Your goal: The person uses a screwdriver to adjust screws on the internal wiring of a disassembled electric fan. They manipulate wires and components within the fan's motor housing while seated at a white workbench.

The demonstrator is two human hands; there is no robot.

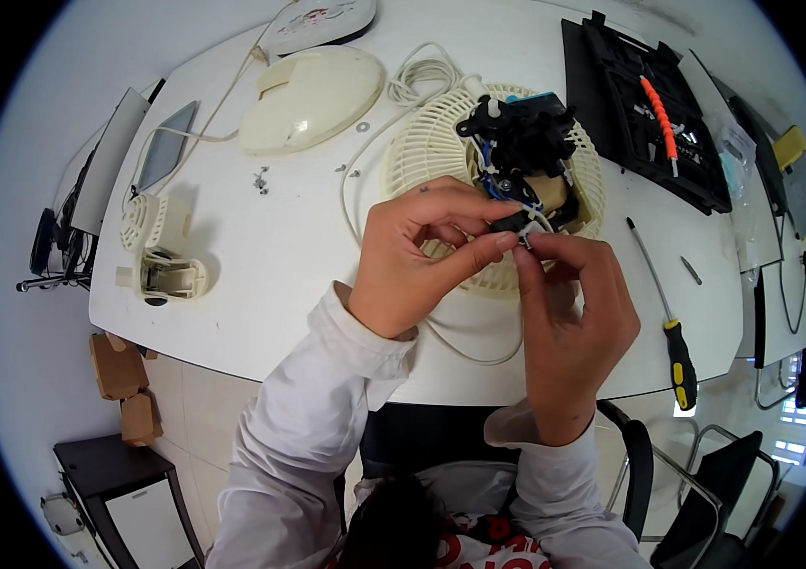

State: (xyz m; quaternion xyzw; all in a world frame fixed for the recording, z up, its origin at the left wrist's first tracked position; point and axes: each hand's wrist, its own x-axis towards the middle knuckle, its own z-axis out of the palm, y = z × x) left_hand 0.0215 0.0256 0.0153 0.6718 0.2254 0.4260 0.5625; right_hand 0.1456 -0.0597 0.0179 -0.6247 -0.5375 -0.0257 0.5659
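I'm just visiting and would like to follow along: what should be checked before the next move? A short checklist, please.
1. Both hands at the work: ok; the left hand and right hand meet at the near side of the black assembly.
2. Firm grip on the small black piece: cannot tell; the fingers partly cover it.
3. Assembly over the grille: ok.
4. Screwdriver nearby: ok; it lies to the right of the right hand.
5. Loose screws in a container: not ok; they lie directly on the table.
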